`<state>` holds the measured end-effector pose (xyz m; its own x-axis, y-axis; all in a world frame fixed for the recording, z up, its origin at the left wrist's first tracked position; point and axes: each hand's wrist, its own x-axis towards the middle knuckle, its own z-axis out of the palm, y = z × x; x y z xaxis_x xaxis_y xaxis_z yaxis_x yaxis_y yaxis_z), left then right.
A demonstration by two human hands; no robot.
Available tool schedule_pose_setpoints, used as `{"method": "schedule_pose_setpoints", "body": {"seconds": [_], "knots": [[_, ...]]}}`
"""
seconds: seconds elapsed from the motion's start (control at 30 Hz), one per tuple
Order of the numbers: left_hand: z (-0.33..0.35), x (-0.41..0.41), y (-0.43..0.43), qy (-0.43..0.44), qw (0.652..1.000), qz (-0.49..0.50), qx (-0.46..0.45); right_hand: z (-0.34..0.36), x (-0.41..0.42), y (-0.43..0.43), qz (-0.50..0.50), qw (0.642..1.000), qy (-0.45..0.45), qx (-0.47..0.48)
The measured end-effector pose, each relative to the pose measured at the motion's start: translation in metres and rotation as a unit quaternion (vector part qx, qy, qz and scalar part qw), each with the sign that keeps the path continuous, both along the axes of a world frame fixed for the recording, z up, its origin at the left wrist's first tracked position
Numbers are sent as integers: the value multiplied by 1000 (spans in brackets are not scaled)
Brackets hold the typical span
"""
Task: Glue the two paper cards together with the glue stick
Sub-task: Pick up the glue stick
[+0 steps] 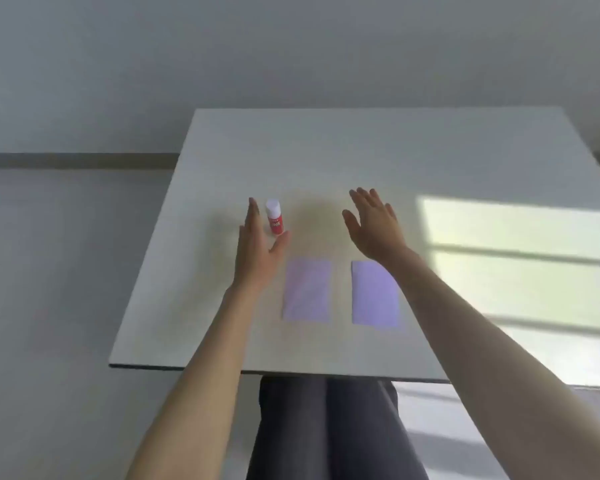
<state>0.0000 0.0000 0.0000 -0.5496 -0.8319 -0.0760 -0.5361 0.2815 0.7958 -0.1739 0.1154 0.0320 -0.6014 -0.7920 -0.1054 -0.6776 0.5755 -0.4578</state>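
Note:
A small glue stick (275, 221) with a red body and white cap stands upright on the white table (326, 157). My left hand (257, 251) is open right beside it on its left, fingers straight and thumb spread below the stick, apparently not touching it. Two pale purple paper cards lie flat side by side nearer to me: the left card (307, 289) and the right card (374, 294). My right hand (374, 223) hovers open above the table beyond the right card, palm down, and its forearm covers that card's upper right corner.
Bright window light falls across the right part of the table (516, 258). The table's near edge (291, 372) runs just above my lap, and my legs in dark trousers (329, 431) show below it. A grey floor and wall surround the table.

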Motion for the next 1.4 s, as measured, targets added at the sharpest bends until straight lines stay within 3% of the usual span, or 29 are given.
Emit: {"method": "schedule_pose_setpoints", "body": {"seconds": [0.13, 0.23, 0.4, 0.53, 0.63, 0.83, 1.0, 1.1, 1.17, 1.27, 1.4], "knots": [[-20, -17, -1, 39, 989, 83, -115, -22, 6, -4, -1, 994, 23, -111], [-16, -17, 9, 79, 981, 109, -139, -26, 24, 1, 12, 983, -2, -185], [12, -3, 21, 48, 973, 15, -225, 6, 51, 7, -40, 929, -191, -316], [34, -1, 24, 14, 958, -41, -283, 35, 51, 3, -118, 947, -183, -236], [41, -3, 28, 23, 951, -46, -304, 41, 45, 1, -76, 961, -203, -172], [42, -3, 28, 25, 942, -39, -333, 41, 30, 14, 49, 900, -373, -221], [43, -10, 31, 22, 938, -35, -345, 39, 40, 1, -63, 966, -195, -158], [40, -9, 29, 22, 938, -34, -344, 38, 35, 7, 22, 946, -263, -186], [39, -9, 29, 22, 938, -32, -345, 38, 32, 11, 25, 933, -300, -197], [40, -13, 32, 20, 936, -39, -350, 36, 36, 9, -44, 947, -263, -181], [39, -15, 31, 28, 944, -53, -323, 30, 37, 11, -1, 942, -247, -228]]}}
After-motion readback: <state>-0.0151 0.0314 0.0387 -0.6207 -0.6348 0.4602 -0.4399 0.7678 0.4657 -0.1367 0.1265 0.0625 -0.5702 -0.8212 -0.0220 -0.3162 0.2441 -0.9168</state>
